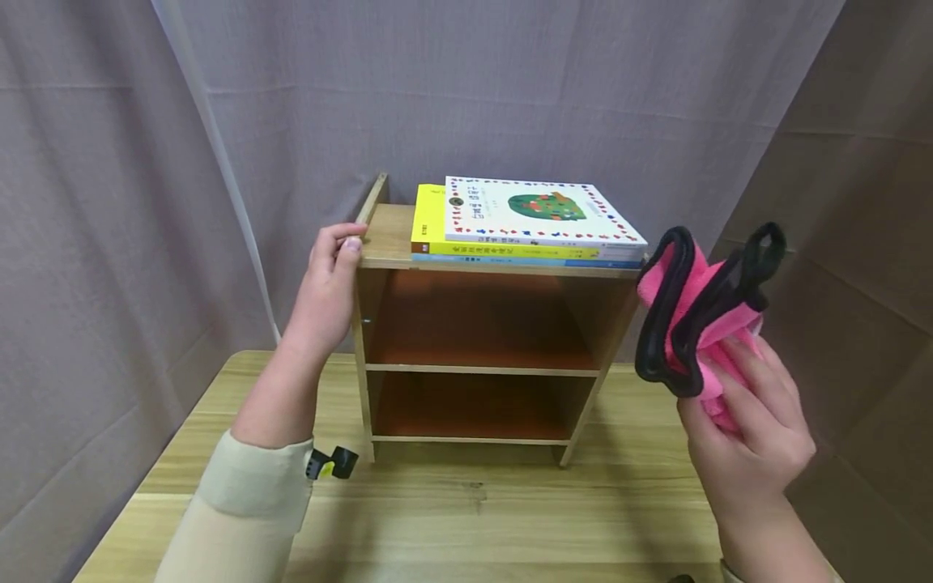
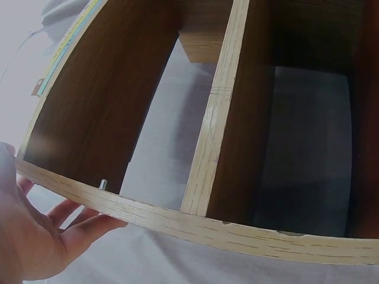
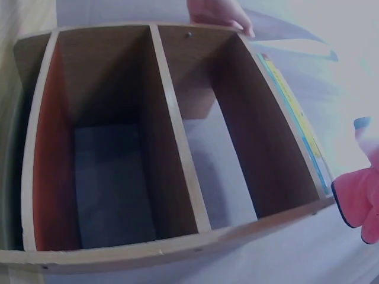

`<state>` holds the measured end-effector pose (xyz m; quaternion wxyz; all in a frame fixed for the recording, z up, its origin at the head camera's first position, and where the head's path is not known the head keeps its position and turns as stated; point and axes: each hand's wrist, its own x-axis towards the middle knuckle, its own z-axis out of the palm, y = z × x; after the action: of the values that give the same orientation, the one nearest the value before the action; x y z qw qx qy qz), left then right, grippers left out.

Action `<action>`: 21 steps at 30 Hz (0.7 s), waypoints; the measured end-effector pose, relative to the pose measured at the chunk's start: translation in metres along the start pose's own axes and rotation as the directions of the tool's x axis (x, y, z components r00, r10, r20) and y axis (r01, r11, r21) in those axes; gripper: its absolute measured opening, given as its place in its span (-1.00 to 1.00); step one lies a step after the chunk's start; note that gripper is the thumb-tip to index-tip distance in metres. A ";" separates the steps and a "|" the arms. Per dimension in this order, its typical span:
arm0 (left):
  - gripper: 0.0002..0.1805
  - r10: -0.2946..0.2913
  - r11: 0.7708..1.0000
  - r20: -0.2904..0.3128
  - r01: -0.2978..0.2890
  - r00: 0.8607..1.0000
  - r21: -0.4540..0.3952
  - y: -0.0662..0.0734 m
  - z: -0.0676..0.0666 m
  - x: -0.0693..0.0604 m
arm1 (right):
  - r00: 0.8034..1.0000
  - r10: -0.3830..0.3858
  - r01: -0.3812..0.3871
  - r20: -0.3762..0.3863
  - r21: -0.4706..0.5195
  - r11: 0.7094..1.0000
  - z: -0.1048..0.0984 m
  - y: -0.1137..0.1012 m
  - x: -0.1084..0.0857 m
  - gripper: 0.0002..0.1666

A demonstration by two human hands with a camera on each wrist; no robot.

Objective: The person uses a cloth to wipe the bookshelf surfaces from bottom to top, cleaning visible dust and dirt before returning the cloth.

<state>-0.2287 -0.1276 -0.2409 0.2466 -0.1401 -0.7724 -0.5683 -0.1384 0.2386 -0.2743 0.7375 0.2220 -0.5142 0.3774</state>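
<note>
My left hand (image 1: 328, 283) grips the top left corner of a small wooden bookshelf (image 1: 481, 371). In the left wrist view, the fingers (image 2: 89, 234) of this hand lie along the outside of the side panel. To the right of the shelf, my right hand (image 1: 751, 429) holds a folded pink cloth (image 1: 703, 324) with black edging and a black hanging loop. Part of the cloth (image 3: 358, 201) shows at the right edge of the right wrist view, beside the shelf's top corner. On the shelf's top lies a stack of books, with a white picture book (image 1: 539, 212) uppermost.
Under the white book are a yellow book (image 1: 430, 214) and a blue one (image 1: 496, 261). The shelf stands on a wood-grain table (image 1: 466, 518). Grey curtains (image 1: 510, 89) hang behind and at both sides. A metal peg (image 2: 103, 184) sticks out inside the side panel.
</note>
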 end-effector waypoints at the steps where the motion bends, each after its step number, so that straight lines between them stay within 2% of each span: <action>1: -0.54 -0.001 1.000 0.001 0.001 1.000 0.001 0.000 0.000 0.000 | 1.000 0.010 -0.010 -0.009 -0.019 1.000 -0.001 0.002 0.001 -0.62; 5: -0.54 -0.001 1.000 -0.002 0.001 1.000 0.004 -0.001 0.000 0.000 | 0.998 0.046 -0.048 -0.041 -0.065 0.997 -0.004 0.014 0.006 -0.69; 11: -0.57 0.030 0.999 -0.009 -0.030 1.000 -0.013 -0.001 0.001 0.001 | 0.994 0.105 -0.102 0.014 -0.137 0.985 -0.004 0.031 0.009 -0.80; 15: -0.57 0.043 0.999 -0.008 -0.043 0.999 -0.021 -0.001 0.001 0.000 | 0.987 0.143 -0.131 0.067 -0.167 0.977 -0.004 0.038 0.007 -0.76; 21: -0.57 0.041 0.999 -0.010 -0.041 0.999 -0.012 -0.002 0.001 0.002 | 0.974 0.211 -0.193 0.087 -0.176 0.965 0.005 0.040 0.003 -0.69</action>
<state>-0.2313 -0.1277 -0.2420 0.2610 -0.1547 -0.7647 -0.5685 -0.1720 0.2607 -0.2722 0.6829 0.1257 -0.6019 0.3944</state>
